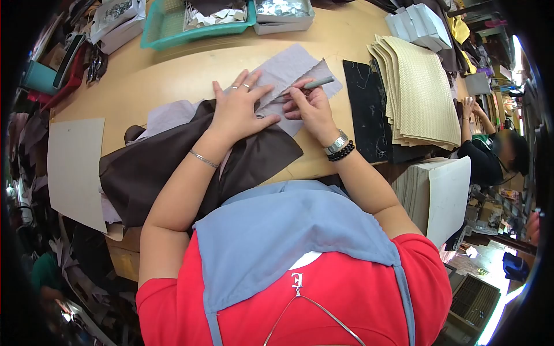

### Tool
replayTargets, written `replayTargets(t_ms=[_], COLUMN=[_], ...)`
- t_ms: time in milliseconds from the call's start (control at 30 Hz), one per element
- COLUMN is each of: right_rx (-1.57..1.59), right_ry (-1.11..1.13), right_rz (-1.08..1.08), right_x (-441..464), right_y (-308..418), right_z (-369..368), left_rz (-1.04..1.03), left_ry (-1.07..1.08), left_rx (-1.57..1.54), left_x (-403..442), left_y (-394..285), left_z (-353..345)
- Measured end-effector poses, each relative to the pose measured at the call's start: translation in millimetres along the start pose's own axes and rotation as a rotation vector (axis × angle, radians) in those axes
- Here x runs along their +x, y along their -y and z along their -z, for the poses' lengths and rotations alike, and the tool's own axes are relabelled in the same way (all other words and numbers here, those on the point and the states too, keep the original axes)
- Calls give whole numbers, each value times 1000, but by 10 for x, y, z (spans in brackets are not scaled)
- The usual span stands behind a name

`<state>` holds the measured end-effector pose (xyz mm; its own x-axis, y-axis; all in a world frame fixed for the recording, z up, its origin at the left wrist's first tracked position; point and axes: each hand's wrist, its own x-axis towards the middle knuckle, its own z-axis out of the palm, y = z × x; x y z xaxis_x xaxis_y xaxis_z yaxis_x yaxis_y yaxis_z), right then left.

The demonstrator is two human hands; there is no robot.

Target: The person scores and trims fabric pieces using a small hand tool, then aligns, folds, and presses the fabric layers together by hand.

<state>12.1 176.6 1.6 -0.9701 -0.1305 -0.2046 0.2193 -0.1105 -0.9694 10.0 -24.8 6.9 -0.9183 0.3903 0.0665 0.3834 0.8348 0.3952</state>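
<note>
My left hand (243, 108) lies flat with fingers spread, wearing two rings. It presses on a pale lilac-grey sheet (288, 60) and the edge of dark brown material (156, 162) that looks like leather or lining cloth. A slim grey pen (319, 83) sits pinched in the fingers of my right hand (310, 109), its body slanting up to the right. The pen's thin tip points left, near my left hand, over the sheet. One edge of the sheet is folded or overlapped beneath the pen. The brown material drapes over the table's front edge.
A black board (365, 109) with loose threads and a stack of cream textured sheets (412, 92) lie to the right. At the back stand a teal basket (151, 29) and a box of small pieces (283, 12). Another person (485, 151) sits at far right.
</note>
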Motion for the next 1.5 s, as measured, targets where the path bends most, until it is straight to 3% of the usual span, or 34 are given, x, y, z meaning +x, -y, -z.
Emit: replayTargets(t_ms=[100, 500, 1000, 1500], right_rx=[42, -123, -104, -219], right_ry=[-14, 36, 29, 143], right_rz=[10, 87, 108, -108], right_x=[-16, -51, -54, 12], right_y=[-35, -37, -50, 152], right_z=[53, 5, 4, -112], left_rz=[57, 50, 47, 39], left_ry=[-3, -18, -35, -47], left_rx=[141, 140, 120, 127], left_x=[-121, -168, -169, -172], left_y=[-29, 34, 39, 43], left_z=[137, 83, 70, 56])
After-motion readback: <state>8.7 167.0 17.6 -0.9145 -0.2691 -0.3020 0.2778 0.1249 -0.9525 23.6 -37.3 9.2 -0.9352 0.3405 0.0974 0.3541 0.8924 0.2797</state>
